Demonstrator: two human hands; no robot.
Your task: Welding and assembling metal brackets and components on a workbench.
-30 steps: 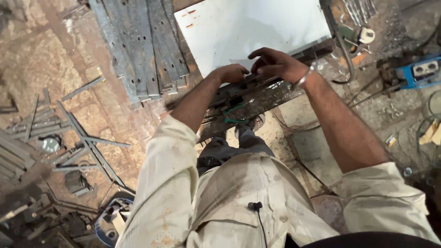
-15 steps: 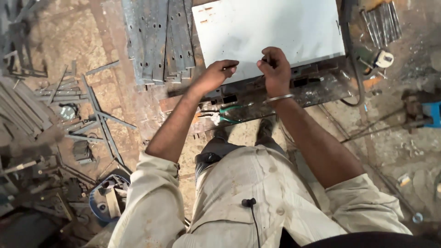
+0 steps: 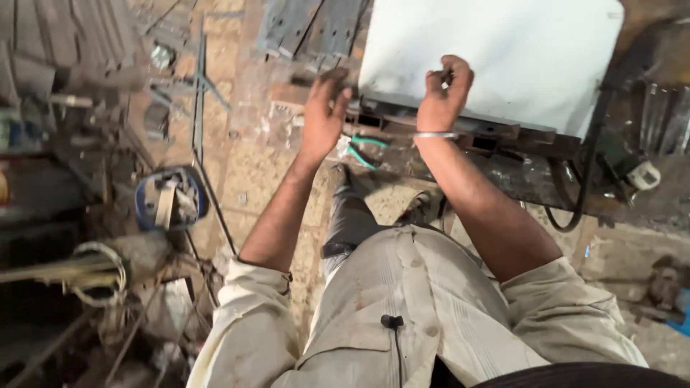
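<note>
A large white metal sheet (image 3: pixel 496 54) lies flat across a dark steel frame (image 3: pixel 460 129) in front of me. My right hand (image 3: pixel 444 90) is curled at the sheet's near edge, fingers pinched on a small dark thing I cannot make out. My left hand (image 3: pixel 325 115) rests with fingers spread at the sheet's near left corner, on the end of the frame. Just below the frame, between my forearms, lies a pair of green-handled pliers (image 3: pixel 366 151).
Grey steel plates (image 3: pixel 309 25) are stacked past the sheet's left side. Long angle bars (image 3: pixel 200 93) and scrap lie on the floor at left, with a blue-rimmed tool (image 3: pixel 169 197) nearer me. A black cable (image 3: pixel 575 194) hangs at right beside a white plug (image 3: pixel 643 174).
My view has swung right and closer to the sheet. Both hands moved from the dark frame up to the sheet's near edge, and the right hand has curled tighter.
</note>
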